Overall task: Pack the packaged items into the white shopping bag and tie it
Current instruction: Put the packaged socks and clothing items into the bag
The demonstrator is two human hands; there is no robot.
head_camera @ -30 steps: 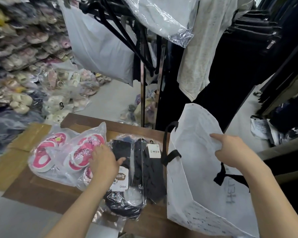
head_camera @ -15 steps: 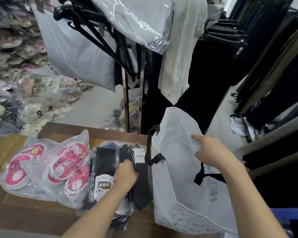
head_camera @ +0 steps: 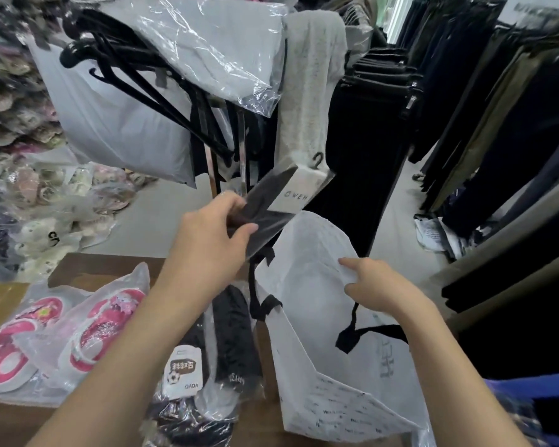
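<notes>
My left hand (head_camera: pixel 212 240) grips a black sock pack with a white card label (head_camera: pixel 284 196), lifted in the air just left of and above the mouth of the white shopping bag (head_camera: pixel 307 291). The bag stands on the table with black handles. My right hand (head_camera: pixel 373 285) pinches its near rim and holds it wide. On the table lie a clear pack of dark socks with a football label (head_camera: pixel 226 343) and two clear packs of pink slippers (head_camera: pixel 88 330), (head_camera: pixel 10 350).
The brown cardboard-covered table (head_camera: pixel 110 266) carries the packs. Behind it a clothes rack (head_camera: pixel 242 130) holds hangers and plastic-wrapped garments. Dark trousers (head_camera: pixel 513 130) hang at the right. Bagged shoes (head_camera: pixel 29 195) pile up at the left.
My left hand has taken the black sock pack off the table and raised it toward the bag's mouth. My right hand stays on the bag's rim.
</notes>
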